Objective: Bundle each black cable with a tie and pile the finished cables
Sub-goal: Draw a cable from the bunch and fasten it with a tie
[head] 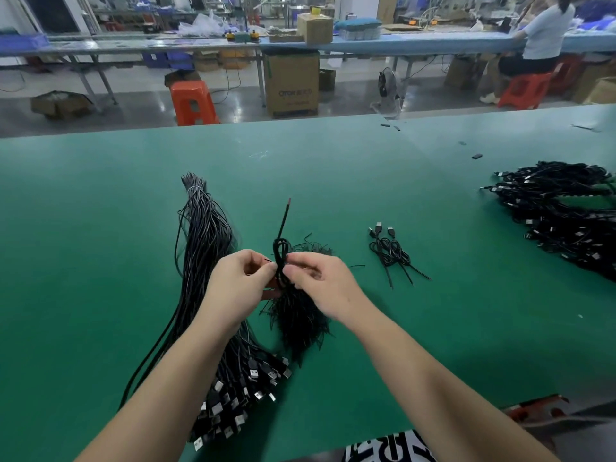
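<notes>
Head view: our left hand and right hand pinched a folded cable between them above the green table, fingers curled on its waist; whether a tie was already on it we could not tell. Loose ties lay below, unbundled cables to the left, two bundled cables to the right, and the big pile far right. We judged the twist should sit tight and centred, loops held flat.

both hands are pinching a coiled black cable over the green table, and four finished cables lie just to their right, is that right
Not quite. The head view shows two finished cables, not four, right of the hands. Both the left hand and right hand do pinch the coiled black cable over the green table.
</notes>
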### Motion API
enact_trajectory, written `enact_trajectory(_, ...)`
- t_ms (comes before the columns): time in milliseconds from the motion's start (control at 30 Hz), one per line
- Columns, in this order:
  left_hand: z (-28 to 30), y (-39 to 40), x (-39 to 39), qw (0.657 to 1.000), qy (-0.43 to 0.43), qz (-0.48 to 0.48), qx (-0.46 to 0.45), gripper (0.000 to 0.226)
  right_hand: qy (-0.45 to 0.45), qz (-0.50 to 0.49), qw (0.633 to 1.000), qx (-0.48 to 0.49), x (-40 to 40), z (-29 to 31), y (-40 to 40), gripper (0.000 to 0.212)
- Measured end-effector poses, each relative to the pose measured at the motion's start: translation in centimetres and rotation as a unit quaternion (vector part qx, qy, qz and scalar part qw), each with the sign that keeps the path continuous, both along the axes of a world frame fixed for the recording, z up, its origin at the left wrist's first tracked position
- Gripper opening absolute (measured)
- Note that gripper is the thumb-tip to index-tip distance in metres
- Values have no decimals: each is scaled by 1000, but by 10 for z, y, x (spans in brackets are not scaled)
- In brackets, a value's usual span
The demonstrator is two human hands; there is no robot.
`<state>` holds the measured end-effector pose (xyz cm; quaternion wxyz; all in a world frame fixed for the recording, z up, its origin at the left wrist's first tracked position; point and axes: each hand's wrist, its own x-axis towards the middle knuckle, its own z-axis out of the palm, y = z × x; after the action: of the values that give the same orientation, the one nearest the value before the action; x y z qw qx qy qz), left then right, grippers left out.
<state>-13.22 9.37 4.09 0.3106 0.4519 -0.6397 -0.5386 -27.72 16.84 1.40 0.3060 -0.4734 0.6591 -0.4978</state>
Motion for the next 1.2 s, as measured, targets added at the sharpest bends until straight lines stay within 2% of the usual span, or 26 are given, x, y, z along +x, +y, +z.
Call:
enact_trajectory(67, 0, 4, -4, 1000, -10, -16, -18, 13, -5, -31, 999, -18, 3, 0, -1, 9)
enact_trajectory(167, -1, 7, -7, 996, -51, -52, -56, 13, -27, -26, 999, -27, 4, 2, 0, 18)
enact_trajectory(267, -5, 9, -5, 968, -139, -80, -191, 13, -55, -33, 998, -20, 5, 0, -2, 14)
enact_trajectory(333, -8, 12, -4, 923, -164, -108, -330, 11, -79, -44, 996, 4, 3, -2, -3, 7)
enact_trajectory(400, -9, 15, -2, 851, -187, -165, -462, 16, -110, -49, 992, 32, 2, -4, -3, 9)
enact_trajectory(467, -12, 17, 0, 786, -213, -209, -541, 28, -105, -34, 992, 54, -2, -4, -2, 7)
enact_trajectory(500, -13, 17, 0, 777, -214, -215, -551, 29, -95, -17, 993, 63, -4, -3, -1, 9)
enact_trajectory(533, -15, 17, 1, 781, -213, -212, -548, 27, -96, -1, 993, 65, -6, -3, -1, 12)
enact_trajectory(567, -16, 17, 1, 798, -207, -204, -528, 22, -113, 13, 992, 61, -8, -2, 0, 14)
enact_trajectory(633, -17, 16, 3, 867, -170, -159, -442, 13, -191, 48, 979, 45, -13, -1, 2, 20)
enact_trajectory(700, -15, 11, 2, 927, -141, -101, -334, 14, -249, 99, 963, 31, -17, -1, 5, 25)
enact_trajectory(800, -12, 4, -1, 980, -84, -69, -167, 18, -194, 127, 973, 2, -19, -2, 7, 39)
enact_trajectory(867, -11, 5, -2, 994, -22, -67, -83, 17, -118, 89, 989, -12, -17, -1, 4, 36)
enact_trajectory(933, -12, 9, -4, 993, -15, -61, -97, 16, -60, 30, 998, -18, -15, -1, 2, 21)
enact_trajectory(1000, -13, 14, -5, 976, -59, -48, -205, 14, -72, 5, 997, -15, -12, -1, 1, 10)
enact_trajectory(1100, -15, 19, -4, 922, -113, -70, -363, 10, -128, 19, 992, 3, -9, -5, 1, 18)
enact_trajectory(1200, -18, 19, 0, 857, -191, -110, -466, 11, -177, 28, 984, 6, -9, -5, 2, 4)
